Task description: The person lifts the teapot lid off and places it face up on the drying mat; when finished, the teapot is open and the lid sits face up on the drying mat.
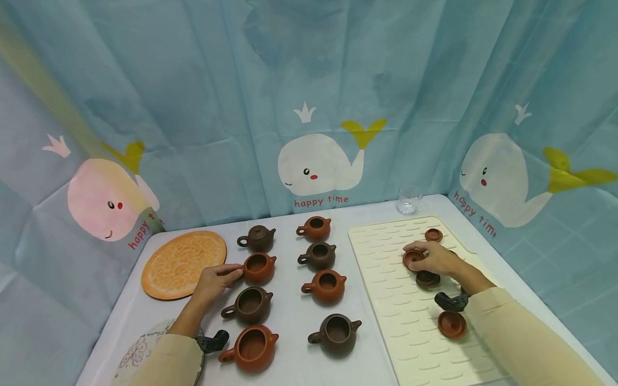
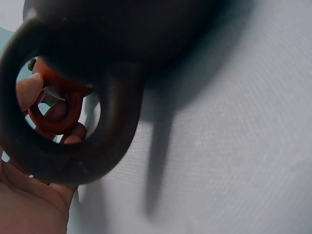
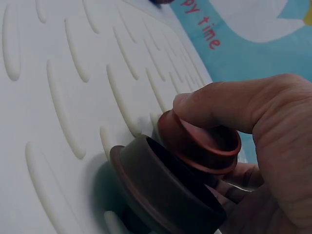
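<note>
My left hand (image 1: pixel 214 281) pinches the handle of a lidless orange-red clay teapot (image 1: pixel 260 275) in the left column. In the left wrist view, thumb and fingers close around that red handle (image 2: pixel 56 127), partly hidden behind the large handle of a dark brown teapot (image 2: pixel 73 165). Over the cream mat, my right hand (image 1: pixel 440 261) holds a reddish-brown teapot lid (image 3: pixel 195 146) between thumb and fingers, its hollow side facing up. Right beside it lies a dark brown lid (image 3: pixel 161 190), also upturned; whether the two touch I cannot tell.
Several more teapots stand in two columns, including a lidded dark one (image 1: pixel 259 237). Other lids (image 1: pixel 452 325) lie on the cream ridged mat (image 1: pixel 401 321). A round orange mat (image 1: pixel 183 265) is at left, a patterned round item (image 1: pixel 145 346) nearer, a glass cup (image 1: pixel 409 201) at back right.
</note>
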`<state>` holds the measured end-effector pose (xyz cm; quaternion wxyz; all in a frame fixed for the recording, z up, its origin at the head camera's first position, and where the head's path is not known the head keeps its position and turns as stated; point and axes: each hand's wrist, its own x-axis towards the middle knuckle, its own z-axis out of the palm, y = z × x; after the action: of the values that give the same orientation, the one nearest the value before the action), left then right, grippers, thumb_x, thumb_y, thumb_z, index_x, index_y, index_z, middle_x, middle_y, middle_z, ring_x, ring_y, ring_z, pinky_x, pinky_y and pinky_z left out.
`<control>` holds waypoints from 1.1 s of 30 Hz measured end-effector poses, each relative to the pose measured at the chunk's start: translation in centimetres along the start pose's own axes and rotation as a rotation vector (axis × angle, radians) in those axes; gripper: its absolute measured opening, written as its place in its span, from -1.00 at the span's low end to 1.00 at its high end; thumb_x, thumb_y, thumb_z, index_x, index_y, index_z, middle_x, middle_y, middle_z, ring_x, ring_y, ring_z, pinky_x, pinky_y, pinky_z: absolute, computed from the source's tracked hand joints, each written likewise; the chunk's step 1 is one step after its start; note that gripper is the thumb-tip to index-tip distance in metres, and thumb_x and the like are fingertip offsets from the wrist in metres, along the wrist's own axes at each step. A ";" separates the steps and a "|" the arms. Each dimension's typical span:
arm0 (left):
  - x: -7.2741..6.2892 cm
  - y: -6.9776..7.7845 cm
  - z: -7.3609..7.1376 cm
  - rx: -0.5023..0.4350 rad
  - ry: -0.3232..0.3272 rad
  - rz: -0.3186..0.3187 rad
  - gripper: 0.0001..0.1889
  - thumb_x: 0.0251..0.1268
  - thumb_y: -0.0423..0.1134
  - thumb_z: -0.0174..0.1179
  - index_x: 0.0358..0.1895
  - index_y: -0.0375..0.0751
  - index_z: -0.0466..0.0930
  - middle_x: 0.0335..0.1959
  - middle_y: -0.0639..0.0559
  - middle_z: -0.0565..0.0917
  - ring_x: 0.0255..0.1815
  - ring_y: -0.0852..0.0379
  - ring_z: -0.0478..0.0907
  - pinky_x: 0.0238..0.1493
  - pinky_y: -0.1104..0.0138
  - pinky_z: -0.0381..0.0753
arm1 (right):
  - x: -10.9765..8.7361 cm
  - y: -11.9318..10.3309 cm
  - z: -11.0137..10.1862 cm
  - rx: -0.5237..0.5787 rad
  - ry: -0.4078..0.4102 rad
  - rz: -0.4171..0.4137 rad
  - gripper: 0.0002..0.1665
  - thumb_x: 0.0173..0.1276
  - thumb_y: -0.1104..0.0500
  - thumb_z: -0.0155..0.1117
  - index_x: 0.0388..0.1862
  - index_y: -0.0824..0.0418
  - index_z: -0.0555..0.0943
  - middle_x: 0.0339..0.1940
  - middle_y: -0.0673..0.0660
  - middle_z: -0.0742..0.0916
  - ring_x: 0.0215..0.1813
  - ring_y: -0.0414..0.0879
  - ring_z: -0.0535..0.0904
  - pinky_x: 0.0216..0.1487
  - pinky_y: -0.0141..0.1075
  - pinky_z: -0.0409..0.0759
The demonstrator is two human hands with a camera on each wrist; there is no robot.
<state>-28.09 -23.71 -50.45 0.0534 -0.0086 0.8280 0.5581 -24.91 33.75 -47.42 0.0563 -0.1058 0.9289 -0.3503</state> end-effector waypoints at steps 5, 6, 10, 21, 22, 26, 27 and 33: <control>-0.2 0.1 0.0 0.000 -0.006 -0.009 -0.61 0.26 -0.12 0.32 0.05 -0.30 0.66 -0.08 -0.05 0.68 -0.14 0.11 0.52 -0.21 0.29 0.55 | 0.2 -0.2 0.2 -0.015 -0.013 -0.023 -0.32 0.13 0.17 0.46 0.19 0.43 0.49 0.09 0.44 0.55 0.04 0.23 0.48 -0.06 0.02 0.46; -0.2 0.1 0.0 -0.001 -0.007 -0.010 -0.62 0.26 -0.12 0.32 0.05 -0.30 0.66 -0.08 -0.05 0.68 -0.14 0.11 0.52 -0.20 0.29 0.55 | 0.2 -0.2 0.3 -0.023 -0.014 -0.028 -0.31 0.12 0.17 0.47 0.20 0.44 0.48 0.08 0.44 0.56 0.03 0.23 0.49 -0.06 0.02 0.47; -0.2 0.1 0.0 0.006 -0.003 -0.012 -0.61 0.26 -0.12 0.32 0.05 -0.30 0.66 -0.08 -0.04 0.68 -0.14 0.10 0.51 -0.21 0.29 0.54 | 0.4 0.1 0.5 -0.074 -0.003 -0.047 -0.30 0.10 0.18 0.48 0.18 0.45 0.48 0.05 0.42 0.58 0.03 0.23 0.51 -0.08 0.01 0.48; -0.1 0.2 0.0 0.009 0.006 -0.029 -0.61 0.25 -0.11 0.32 0.05 -0.28 0.66 -0.07 -0.04 0.68 -0.14 0.09 0.51 -0.21 0.29 0.53 | 1.0 -0.5 0.2 -0.160 0.082 0.027 -0.32 0.14 0.16 0.43 0.21 0.41 0.48 -0.08 0.37 0.64 -0.15 0.15 0.57 -0.22 -0.02 0.53; -0.1 0.2 0.0 0.009 0.006 -0.028 -0.61 0.25 -0.12 0.32 0.05 -0.28 0.66 -0.07 -0.04 0.68 -0.14 0.09 0.51 -0.21 0.29 0.54 | 1.0 -0.5 0.2 -0.164 0.087 0.034 -0.32 0.15 0.16 0.43 0.22 0.41 0.48 -0.06 0.39 0.63 -0.12 0.18 0.57 -0.20 0.01 0.53; -0.2 0.2 0.0 0.011 0.010 -0.028 -0.61 0.25 -0.11 0.33 0.05 -0.28 0.66 -0.08 -0.04 0.68 -0.14 0.09 0.52 -0.22 0.29 0.54 | 1.2 -0.2 0.1 -0.180 0.081 0.048 -0.30 0.17 0.14 0.41 0.26 0.38 0.45 -0.02 0.42 0.61 -0.08 0.23 0.56 -0.18 0.06 0.52; -0.2 0.2 0.0 0.012 0.009 -0.028 -0.61 0.25 -0.11 0.32 0.05 -0.28 0.66 -0.08 -0.04 0.68 -0.14 0.08 0.52 -0.22 0.29 0.54 | 1.2 -0.1 0.1 -0.185 0.080 0.047 -0.30 0.17 0.14 0.41 0.26 0.38 0.45 -0.02 0.42 0.61 -0.09 0.23 0.56 -0.18 0.05 0.52; -0.1 0.2 0.0 0.008 0.005 -0.021 -0.61 0.25 -0.11 0.33 0.05 -0.28 0.66 -0.08 -0.04 0.68 -0.15 0.08 0.51 -0.23 0.30 0.54 | 1.2 0.3 0.3 -0.196 0.083 0.035 -0.27 0.17 0.14 0.44 0.28 0.37 0.42 -0.05 0.41 0.62 -0.12 0.23 0.58 -0.23 0.02 0.53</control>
<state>-28.02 -23.64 -50.31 0.0570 -0.0185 0.8302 0.5542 -26.11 33.50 -47.86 0.0132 -0.0800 0.9620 -0.2608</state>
